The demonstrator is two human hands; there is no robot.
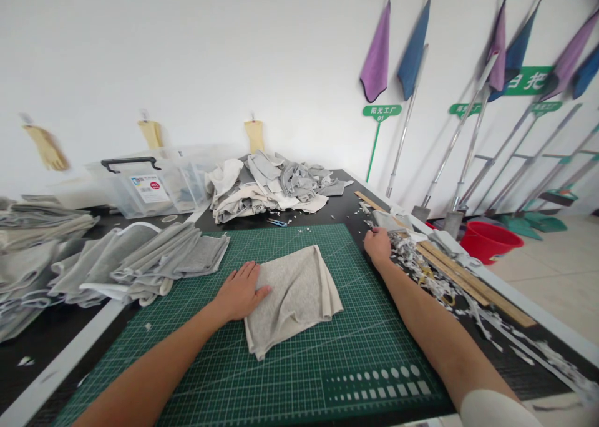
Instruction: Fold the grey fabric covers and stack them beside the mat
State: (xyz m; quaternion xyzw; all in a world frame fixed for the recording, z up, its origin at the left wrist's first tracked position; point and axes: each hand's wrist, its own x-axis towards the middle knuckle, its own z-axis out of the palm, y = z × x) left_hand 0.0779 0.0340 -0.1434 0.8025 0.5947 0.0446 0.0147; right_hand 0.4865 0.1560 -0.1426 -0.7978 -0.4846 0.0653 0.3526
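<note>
A light grey piece of cloth, folded and a little rumpled, lies on the green cutting mat. My left hand is flat on the cloth's left edge, fingers stretched out and thumb apart. Beyond the mat's right edge, my right hand is closed, its fingers curled down among fabric scraps. What it grips, if anything, is hidden. A grey scrap of cloth lies just past its fingertips.
Folded grey cloths overlap the mat's left side. Behind the mat are a heap of loose cloth, small blue thread snips and a clear plastic bin. Wooden strips run along the table's right side; a red bucket stands beyond.
</note>
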